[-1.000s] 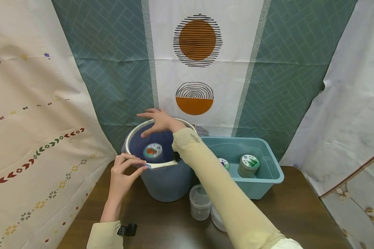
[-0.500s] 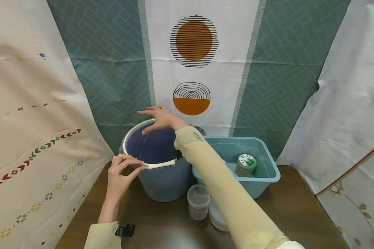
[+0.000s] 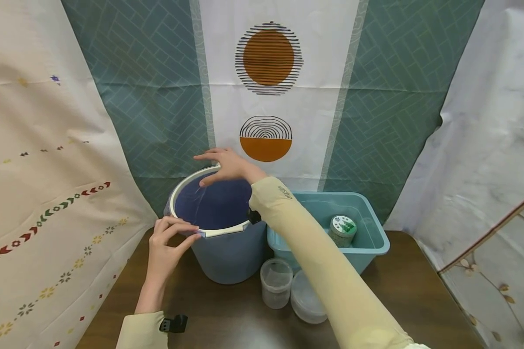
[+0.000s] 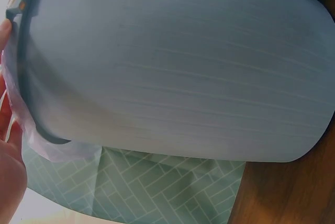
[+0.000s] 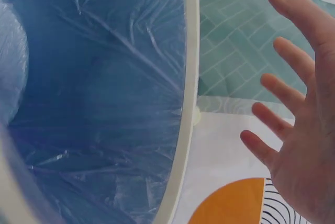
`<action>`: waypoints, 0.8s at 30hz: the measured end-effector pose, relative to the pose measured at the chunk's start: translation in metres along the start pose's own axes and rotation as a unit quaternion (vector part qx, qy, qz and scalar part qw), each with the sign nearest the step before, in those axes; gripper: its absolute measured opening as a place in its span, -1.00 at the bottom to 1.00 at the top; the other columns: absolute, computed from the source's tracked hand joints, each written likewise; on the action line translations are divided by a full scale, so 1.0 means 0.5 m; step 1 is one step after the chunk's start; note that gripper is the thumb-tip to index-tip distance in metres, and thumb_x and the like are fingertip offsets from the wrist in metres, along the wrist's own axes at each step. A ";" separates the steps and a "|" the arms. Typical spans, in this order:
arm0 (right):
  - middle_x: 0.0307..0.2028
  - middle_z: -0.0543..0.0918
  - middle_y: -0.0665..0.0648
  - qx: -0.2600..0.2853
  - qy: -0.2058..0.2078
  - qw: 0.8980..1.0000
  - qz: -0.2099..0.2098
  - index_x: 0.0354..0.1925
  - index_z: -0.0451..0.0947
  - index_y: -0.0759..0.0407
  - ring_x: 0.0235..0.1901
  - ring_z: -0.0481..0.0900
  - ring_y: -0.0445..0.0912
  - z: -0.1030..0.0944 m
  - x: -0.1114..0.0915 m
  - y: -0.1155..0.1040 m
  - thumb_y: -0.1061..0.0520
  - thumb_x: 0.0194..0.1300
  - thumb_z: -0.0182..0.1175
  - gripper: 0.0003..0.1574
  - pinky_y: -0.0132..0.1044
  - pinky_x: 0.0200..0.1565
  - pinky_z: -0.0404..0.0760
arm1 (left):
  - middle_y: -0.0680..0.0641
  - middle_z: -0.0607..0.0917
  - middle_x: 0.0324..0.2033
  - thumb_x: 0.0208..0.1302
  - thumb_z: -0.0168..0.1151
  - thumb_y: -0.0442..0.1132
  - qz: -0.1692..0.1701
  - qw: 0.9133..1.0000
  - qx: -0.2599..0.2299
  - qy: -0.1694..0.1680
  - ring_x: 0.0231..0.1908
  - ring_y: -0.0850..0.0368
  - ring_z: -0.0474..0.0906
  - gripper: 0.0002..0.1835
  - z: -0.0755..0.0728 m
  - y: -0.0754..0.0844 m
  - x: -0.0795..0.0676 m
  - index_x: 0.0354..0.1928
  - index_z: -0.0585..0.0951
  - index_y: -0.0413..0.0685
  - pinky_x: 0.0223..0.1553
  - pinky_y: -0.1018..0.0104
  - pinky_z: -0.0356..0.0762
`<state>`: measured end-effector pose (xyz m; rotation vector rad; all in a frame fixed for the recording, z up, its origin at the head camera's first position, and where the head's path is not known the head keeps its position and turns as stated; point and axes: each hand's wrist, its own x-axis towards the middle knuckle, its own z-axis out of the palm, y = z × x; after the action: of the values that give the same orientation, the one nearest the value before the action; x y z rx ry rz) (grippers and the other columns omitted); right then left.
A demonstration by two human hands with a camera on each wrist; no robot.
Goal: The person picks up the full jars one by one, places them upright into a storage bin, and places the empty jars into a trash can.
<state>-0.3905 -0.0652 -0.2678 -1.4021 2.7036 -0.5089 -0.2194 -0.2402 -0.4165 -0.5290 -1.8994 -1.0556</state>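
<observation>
A blue-grey trash bin (image 3: 229,257) with a cream rim ring (image 3: 222,231) stands on the table. A thin translucent bag (image 5: 120,51) lines its inside. My left hand (image 3: 168,242) pinches the front left of the rim between thumb and fingers, where the bag's edge (image 4: 52,148) hangs over in the left wrist view. My right hand (image 3: 227,167) hovers above the bin's far side with its fingers spread, holding nothing. In the right wrist view the right hand (image 5: 303,109) is apart from the rim.
A teal basin (image 3: 371,252) stands right of the bin, holding a round jar (image 3: 343,230) with a white and green lid. My right sleeve crosses over it. A clear tub (image 3: 276,286) and a clear round container (image 3: 307,303) stand in front. Patterned cloth hangs behind.
A blurred jar with a colourful lid was inside the bin a second ago, below my right hand; it is out of sight now. The left hand keeps its pinch on the rim.
</observation>
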 end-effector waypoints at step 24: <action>0.18 0.60 -0.07 0.071 0.172 0.982 -0.037 0.22 0.54 -0.15 0.23 0.45 -0.11 0.111 -0.266 -0.008 -0.19 0.27 0.25 -0.44 -0.03 0.32 0.43 | -0.15 0.62 -0.33 -0.42 0.56 -0.63 0.005 1.000 0.007 0.007 -0.12 0.30 0.40 -0.60 0.003 -0.013 -0.004 -0.39 0.77 -0.16 0.04 0.51 0.19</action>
<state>-0.2984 0.0249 -0.3324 -1.5014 2.8021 -1.0182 -0.2235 -0.2425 -0.4217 -0.5204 -1.8894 -1.0365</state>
